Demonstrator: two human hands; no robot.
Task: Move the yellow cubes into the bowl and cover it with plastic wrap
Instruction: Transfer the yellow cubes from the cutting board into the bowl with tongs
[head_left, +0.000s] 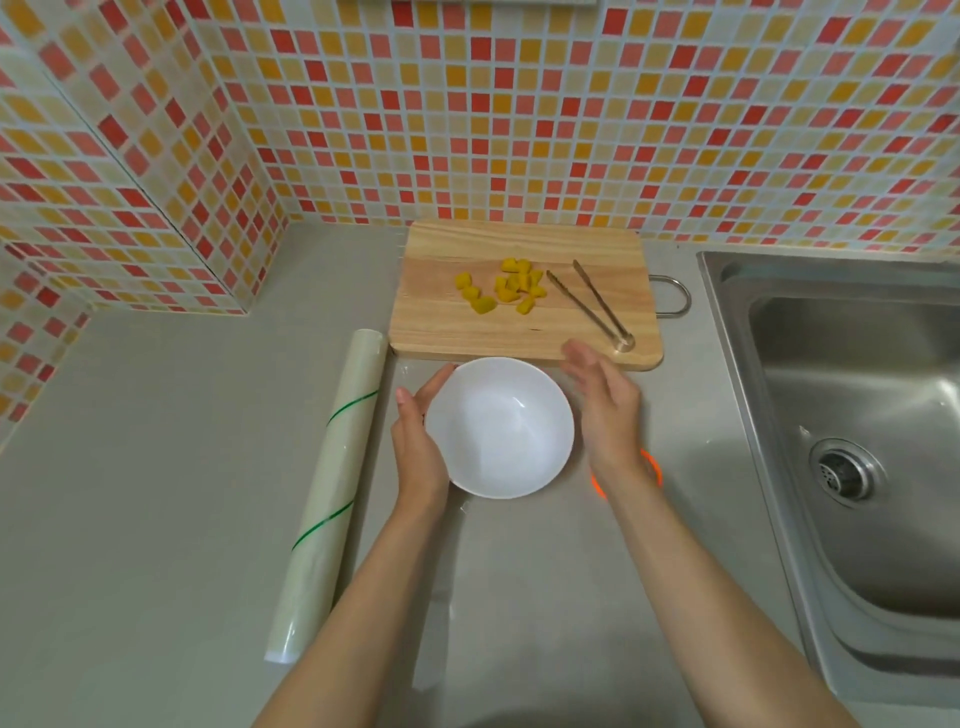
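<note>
An empty white bowl (501, 428) stands on the grey counter just in front of a wooden cutting board (441, 322). Several yellow cubes (506, 285) lie scattered on the board's middle. My left hand (418, 441) rests flat against the bowl's left side, fingers straight. To the right of the bowl hovers my right hand (602, 400), fingers straight, a small gap between it and the rim. A roll of plastic wrap (332, 493) lies on the counter left of the bowl, and a loose transparent sheet seems to lie under the bowl.
Metal tongs (589, 306) lie on the board's right part. A steel sink (852, 452) takes up the right side. An orange ring (652, 465) shows partly under my right wrist. Mosaic tiled walls close off the back and left.
</note>
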